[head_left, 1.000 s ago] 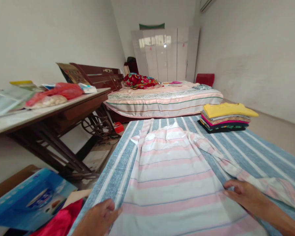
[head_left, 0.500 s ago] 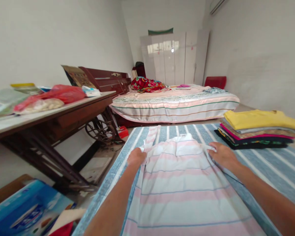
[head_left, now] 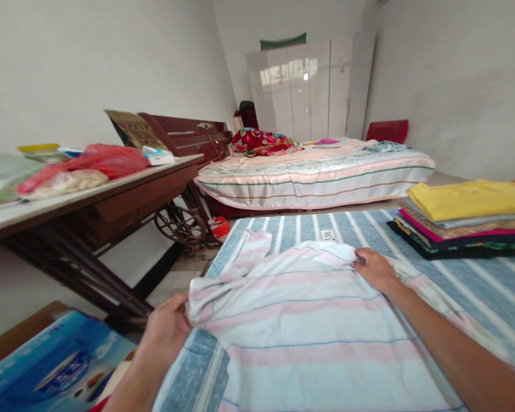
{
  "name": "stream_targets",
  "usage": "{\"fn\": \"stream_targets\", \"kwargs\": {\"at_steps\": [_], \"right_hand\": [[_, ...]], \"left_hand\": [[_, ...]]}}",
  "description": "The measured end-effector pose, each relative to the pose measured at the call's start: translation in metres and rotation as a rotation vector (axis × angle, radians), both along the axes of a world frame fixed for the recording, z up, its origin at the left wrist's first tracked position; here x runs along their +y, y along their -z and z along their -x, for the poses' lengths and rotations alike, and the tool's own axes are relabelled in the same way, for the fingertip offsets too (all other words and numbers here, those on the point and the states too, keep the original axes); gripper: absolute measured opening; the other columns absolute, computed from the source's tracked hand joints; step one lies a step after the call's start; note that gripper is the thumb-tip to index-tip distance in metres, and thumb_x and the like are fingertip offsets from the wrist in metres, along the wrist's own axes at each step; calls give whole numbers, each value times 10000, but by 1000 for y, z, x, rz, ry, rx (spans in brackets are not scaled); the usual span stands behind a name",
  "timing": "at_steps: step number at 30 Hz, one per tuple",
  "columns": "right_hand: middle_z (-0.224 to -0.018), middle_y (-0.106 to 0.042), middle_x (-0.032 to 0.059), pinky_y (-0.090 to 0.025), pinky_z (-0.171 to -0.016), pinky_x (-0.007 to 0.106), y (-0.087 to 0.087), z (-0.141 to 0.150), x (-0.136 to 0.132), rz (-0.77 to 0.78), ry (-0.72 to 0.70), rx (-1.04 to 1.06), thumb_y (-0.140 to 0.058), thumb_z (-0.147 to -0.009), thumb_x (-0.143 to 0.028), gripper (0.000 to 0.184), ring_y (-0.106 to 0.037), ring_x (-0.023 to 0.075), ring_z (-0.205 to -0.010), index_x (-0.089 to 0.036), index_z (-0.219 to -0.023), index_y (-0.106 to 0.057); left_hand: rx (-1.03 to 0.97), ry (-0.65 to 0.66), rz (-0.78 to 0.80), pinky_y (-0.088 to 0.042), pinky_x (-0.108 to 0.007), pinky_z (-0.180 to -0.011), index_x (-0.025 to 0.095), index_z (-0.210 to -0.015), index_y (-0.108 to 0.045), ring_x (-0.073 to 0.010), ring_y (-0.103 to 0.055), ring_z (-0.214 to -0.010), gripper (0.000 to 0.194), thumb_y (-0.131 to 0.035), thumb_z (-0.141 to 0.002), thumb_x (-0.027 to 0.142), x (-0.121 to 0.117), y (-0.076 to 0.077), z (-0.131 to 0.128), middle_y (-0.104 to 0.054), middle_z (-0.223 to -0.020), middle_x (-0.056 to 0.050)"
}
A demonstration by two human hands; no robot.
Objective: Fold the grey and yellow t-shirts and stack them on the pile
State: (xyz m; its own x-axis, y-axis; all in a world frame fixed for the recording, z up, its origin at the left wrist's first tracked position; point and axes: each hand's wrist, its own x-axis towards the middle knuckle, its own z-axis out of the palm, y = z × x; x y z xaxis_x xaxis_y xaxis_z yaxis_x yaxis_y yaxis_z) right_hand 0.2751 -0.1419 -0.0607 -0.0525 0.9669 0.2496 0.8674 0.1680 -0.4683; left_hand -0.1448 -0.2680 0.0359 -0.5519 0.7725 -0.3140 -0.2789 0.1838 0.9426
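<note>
A long-sleeved shirt [head_left: 304, 320] with pink and white stripes and thin blue lines lies spread over a blue-and-white striped bedsheet [head_left: 360, 229]. At the shirt's left side, my left hand [head_left: 167, 326] pinches a bunched part of the sleeve, which is drawn out to the left. My right hand [head_left: 375, 269] grips the shirt's upper right edge near the shoulder, fingers closed on the cloth. One sleeve end lies flat beyond the left shoulder; the other trails off to the right. The lower part of the shirt runs out of view.
Folded clothes [head_left: 467, 220] are stacked at the right, a yellow one on top. On the left stands a sewing-machine table [head_left: 111, 194] bearing a red plastic bag [head_left: 107, 163]. A blue carton [head_left: 55, 360] sits below it. A larger bed [head_left: 317, 177] is behind.
Both hands first reached forward to the shirt's shoulders. Since then my left hand has pulled the left sleeve outward and toward me, while my right hand keeps hold near the right shoulder.
</note>
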Motion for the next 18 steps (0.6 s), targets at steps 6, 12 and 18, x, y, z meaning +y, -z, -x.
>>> {"fn": "stream_targets", "kwargs": {"at_steps": [6,12,18], "right_hand": [[-911,-653,53,-440,-779,296,4,-1,-2,-144,-123,47,-495,-698,-102,249,-590,212,-881,-202,-849,-666],[-1016,-627,109,-444,-856,366,6,1,-6,-375,-252,-24,-490,-690,-80,195,-558,246,-1009,-186,-781,-625],[-1123,-600,122,-343,-987,450,-17,-2,-44,-457,-430,-286,-391,-702,15,311,-506,252,-1116,-172,-844,-596]], "left_hand": [[1235,81,272,-500,-324,-671,182,-937,-583,-259,-654,-797,286,-581,-701,343,-4,12,19,-678,-838,-66],[1712,688,157,-420,-259,-894,167,-1160,-562,-190,-583,-1057,366,-448,-813,190,77,-6,-75,-595,-1217,-88],[1716,885,248,-461,-255,-708,204,-841,-677,-208,-641,-836,198,-624,-653,175,121,4,-102,-692,-851,-50]]}}
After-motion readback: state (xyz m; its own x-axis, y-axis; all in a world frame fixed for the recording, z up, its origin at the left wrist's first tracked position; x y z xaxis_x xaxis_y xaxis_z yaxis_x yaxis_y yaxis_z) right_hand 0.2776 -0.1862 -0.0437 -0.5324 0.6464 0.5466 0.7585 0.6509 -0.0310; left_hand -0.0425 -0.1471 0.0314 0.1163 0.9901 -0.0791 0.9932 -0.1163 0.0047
